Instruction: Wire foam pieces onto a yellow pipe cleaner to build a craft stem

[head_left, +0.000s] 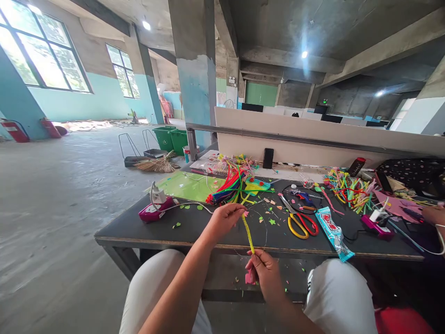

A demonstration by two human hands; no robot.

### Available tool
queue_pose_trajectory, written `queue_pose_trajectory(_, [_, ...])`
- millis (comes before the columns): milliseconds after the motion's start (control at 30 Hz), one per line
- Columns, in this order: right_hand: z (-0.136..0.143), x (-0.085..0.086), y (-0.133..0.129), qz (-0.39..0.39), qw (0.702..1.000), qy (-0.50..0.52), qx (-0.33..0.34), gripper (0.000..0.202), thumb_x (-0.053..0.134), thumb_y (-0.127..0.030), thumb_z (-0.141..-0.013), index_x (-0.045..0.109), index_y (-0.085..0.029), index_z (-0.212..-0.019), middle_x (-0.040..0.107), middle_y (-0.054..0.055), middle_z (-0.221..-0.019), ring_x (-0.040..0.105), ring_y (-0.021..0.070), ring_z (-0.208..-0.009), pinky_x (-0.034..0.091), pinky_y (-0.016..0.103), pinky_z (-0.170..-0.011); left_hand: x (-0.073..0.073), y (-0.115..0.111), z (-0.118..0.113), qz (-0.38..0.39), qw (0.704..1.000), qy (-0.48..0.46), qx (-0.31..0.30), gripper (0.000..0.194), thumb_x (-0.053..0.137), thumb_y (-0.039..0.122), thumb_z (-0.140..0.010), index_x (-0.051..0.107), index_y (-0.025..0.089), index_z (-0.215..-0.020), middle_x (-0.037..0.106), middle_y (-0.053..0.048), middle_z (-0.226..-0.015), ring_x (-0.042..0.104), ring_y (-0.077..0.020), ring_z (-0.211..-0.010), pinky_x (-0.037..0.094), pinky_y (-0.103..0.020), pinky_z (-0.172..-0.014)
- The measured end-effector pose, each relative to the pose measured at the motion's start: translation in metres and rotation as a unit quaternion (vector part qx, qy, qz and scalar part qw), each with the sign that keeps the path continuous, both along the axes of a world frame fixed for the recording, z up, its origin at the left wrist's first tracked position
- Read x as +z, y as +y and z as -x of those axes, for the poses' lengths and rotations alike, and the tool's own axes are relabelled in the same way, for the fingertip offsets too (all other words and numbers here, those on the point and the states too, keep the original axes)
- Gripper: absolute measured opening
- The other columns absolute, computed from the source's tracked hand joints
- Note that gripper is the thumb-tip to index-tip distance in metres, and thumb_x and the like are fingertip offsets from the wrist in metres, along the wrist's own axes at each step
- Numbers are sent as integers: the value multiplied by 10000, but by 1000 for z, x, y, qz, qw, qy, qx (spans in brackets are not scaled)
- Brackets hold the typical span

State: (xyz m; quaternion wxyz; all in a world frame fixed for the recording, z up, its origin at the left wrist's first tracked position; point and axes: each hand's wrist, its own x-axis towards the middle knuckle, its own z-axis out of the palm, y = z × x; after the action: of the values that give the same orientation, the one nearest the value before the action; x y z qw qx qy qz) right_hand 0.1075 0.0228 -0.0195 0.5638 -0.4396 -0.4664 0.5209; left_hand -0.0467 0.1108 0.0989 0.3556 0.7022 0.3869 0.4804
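Observation:
A yellow, fuzzy pipe cleaner (248,233) stretches between my two hands over the table's front edge. My left hand (227,219) pinches its upper end, where a small pink piece shows at the fingertips. Lower down, my right hand (267,272) grips the other end between thumb and fingers. A pink paper piece (249,277) shows beneath the right fingers; I cannot tell whether it is held there. Thin wire curves beside the pipe cleaner. Beyond my left hand lies a bundle of red, green and blue pipe cleaners (227,188).
Scissors (301,224) with yellow and red handles lie right of my hands, beside a blue wrapper (333,232). Purple power strips (156,209) sit at both sides. A phone (268,158) leans at the back. Another person's hand (434,215) is at the far right.

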Motion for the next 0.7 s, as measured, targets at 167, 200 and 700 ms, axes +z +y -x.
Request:
queue_pose_trajectory(167, [2, -6, 1, -8, 1000, -11, 12, 398, 566, -547, -804, 652, -172, -909, 610, -1, -640, 485, 72, -402, 376, 191, -396, -3, 3, 5, 31, 999, 26, -2, 322, 587, 450, -770, 692, 147, -792, 497, 26, -537, 392, -85, -440, 296, -210, -433])
queue_pose_trajectory(200, [2, -7, 1, -5, 1000, -9, 16, 401, 571, -551, -797, 652, -172, -903, 609, -2, -633, 483, 71, -394, 373, 191, -391, -3, 4, 7, 37, 999, 28, -4, 320, 595, 455, -763, 682, 147, -769, 485, 31, -526, 387, -83, -433, 293, -209, -430])
queue_pose_trajectory(700, [5, -13, -1, 44, 994, 46, 88, 417, 643, -552, -736, 648, -160, -878, 618, -19, -565, 474, 69, -348, 338, 176, -343, 2, 4, 18, 47, 998, 39, -24, 281, 612, 423, -747, 615, 149, -684, 415, 62, -463, 349, -59, -360, 238, -193, -381])
